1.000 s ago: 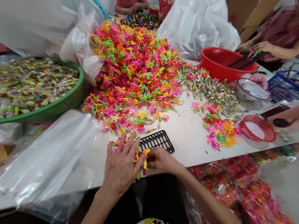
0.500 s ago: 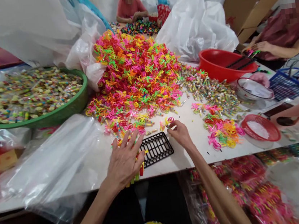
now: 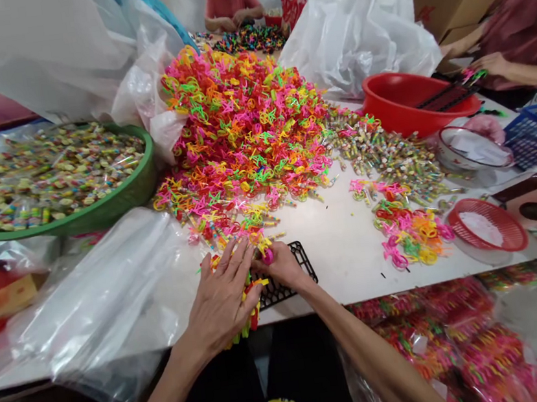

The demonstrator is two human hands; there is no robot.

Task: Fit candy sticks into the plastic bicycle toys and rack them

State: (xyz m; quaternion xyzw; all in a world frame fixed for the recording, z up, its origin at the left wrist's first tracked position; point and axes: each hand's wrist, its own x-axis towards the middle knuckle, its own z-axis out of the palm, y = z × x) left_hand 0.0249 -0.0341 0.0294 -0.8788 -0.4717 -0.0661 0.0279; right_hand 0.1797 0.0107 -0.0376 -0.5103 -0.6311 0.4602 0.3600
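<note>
My left hand lies flat, fingers spread, pressing down a row of coloured plastic pieces at the left end of a black grid tray near the table's front edge. My right hand rests on the tray, fingers pinched round a small pink and yellow plastic piece. Just beyond the hands rises a big heap of neon plastic rings.
A green basin of wrapped candies sits at left, clear plastic bags beside my left arm. At right are a red bowl, a small red basket, a smaller ring pile and other people's hands.
My right hand reached out to the edge of the ring heap, picked up a piece, and has come back to the black tray next to my left hand, which stayed put.
</note>
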